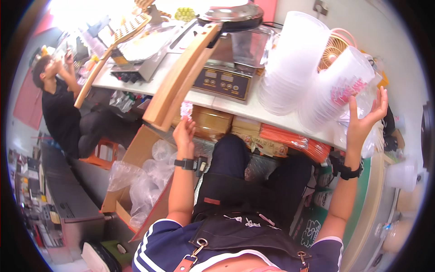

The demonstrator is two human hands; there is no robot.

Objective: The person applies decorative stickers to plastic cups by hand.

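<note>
My left hand [184, 132] pinches a small pink-and-white patterned item [186, 110], perhaps a sticker or packet, just below the wooden handles [183, 78] of a round metal waffle maker [234, 17]. On the right, my right hand [367, 114] is raised with its fingers spread, beside a leaning stack of clear plastic cups [334, 91]. A pink design shows on that stack, near my right thumb; whether the thumb touches it I cannot tell. A taller stack of translucent cups [294, 64] leans to its left on the white counter [217, 105].
Another appliance [136, 64] with a long wooden handle [93, 78] stands at left. Under the counter are cardboard boxes [210, 122] and orange packs [294, 141]. An open carton [136, 154] holds plastic-wrapped items. A person [59, 102] sits on an orange stool at far left.
</note>
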